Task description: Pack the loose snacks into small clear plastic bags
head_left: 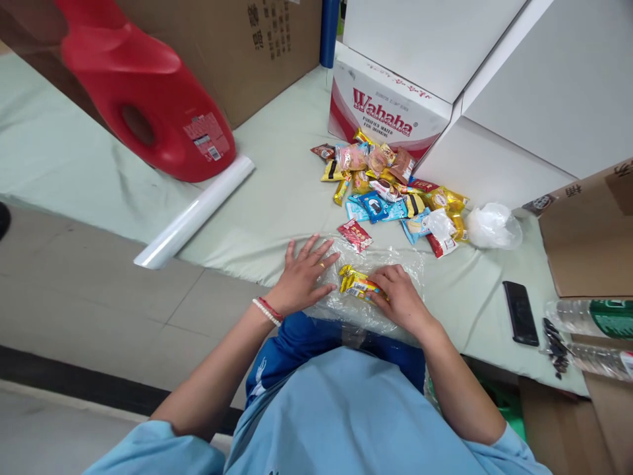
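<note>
A yellow snack packet [357, 285] lies on a clear plastic bag [341, 309] spread flat at the table's front edge. My right hand [398, 297] is closed over the packet's right end, thumb and fingers gripping it. To the left, my left hand [305, 274] rests flat on the bag's left side, its fingers spread and nothing held. Just beyond the bag is a red snack packet [355, 235]. Farther back, several wrapped snacks [378, 175] form a loose heap of yellow, blue, pink and brown wrappers.
A Wahaha carton [386, 112] stands behind the heap. On the left are a red detergent jug [163, 119] and a white roll [195, 214]. A crumpled white plastic bag [493, 225], a black phone [521, 313] and plastic bottles [573, 318] lie to the right.
</note>
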`<state>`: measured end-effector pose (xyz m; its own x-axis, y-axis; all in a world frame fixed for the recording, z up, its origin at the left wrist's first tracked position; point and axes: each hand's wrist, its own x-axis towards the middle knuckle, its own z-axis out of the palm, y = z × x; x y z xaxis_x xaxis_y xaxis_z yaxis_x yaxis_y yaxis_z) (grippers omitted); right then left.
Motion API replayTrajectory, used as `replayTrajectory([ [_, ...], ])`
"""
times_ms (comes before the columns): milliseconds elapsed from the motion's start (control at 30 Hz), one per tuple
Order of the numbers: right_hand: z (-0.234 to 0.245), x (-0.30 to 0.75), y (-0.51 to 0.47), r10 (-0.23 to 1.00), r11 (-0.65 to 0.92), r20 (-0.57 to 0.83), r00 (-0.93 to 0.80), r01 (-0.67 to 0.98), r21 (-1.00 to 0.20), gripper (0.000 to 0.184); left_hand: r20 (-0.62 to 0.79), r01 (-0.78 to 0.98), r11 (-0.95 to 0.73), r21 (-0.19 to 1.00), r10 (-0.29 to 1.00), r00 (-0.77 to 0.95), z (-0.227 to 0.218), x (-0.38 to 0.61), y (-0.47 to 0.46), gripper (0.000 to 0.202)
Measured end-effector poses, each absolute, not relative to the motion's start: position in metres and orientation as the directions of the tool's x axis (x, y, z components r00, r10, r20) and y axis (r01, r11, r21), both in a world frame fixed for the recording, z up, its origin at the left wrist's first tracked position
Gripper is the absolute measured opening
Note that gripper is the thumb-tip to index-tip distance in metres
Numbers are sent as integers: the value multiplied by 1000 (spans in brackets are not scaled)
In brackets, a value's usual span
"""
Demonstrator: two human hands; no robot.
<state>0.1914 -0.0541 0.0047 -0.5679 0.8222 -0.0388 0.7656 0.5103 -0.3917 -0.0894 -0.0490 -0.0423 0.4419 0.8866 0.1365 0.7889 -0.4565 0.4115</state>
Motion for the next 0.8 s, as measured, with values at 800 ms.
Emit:
replayTrajectory([
  [800, -47, 307, -159, 730, 663, 61, -681, 682, -309, 55, 269, 609, -682, 405, 725, 634, -69, -122, -111, 19],
])
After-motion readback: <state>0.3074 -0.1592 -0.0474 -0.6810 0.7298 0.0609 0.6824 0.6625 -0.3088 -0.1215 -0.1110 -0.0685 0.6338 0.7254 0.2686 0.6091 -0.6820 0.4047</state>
